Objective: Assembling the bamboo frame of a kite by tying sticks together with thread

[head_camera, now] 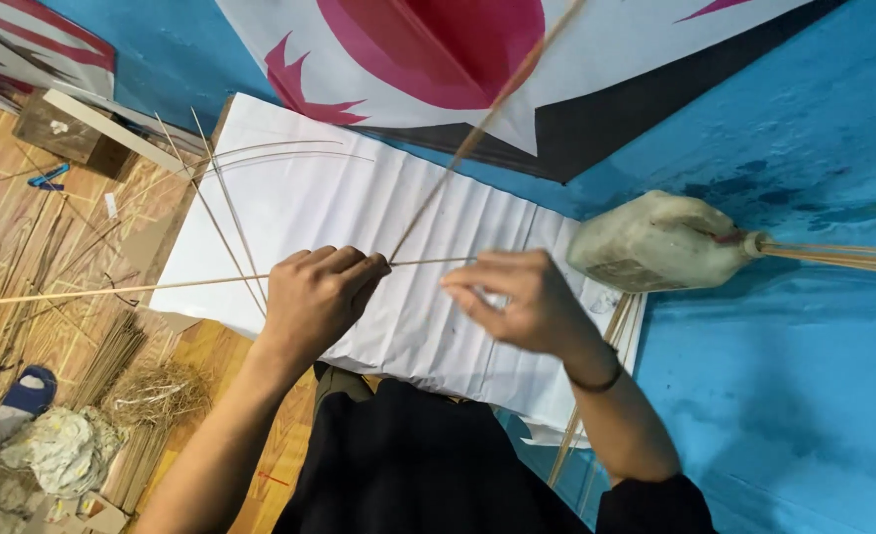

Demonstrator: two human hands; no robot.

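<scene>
My left hand (317,292) is closed around thin bamboo sticks where they cross, above a creased white paper sheet (359,198). One long stick (111,290) runs out left over the wooden floor; another stick (487,114) rises up and right toward the kite. My right hand (517,297) pinches the horizontal stick just right of the crossing, fingers bent. A dark band circles my right wrist.
A white kite with red and black shapes (438,49) leans on the blue wall. A grimy plastic jug (655,242) holds several sticks. Bundles of sticks (111,356), straw, a blue sandal (27,391) and a wooden block (72,133) lie on the floor at left.
</scene>
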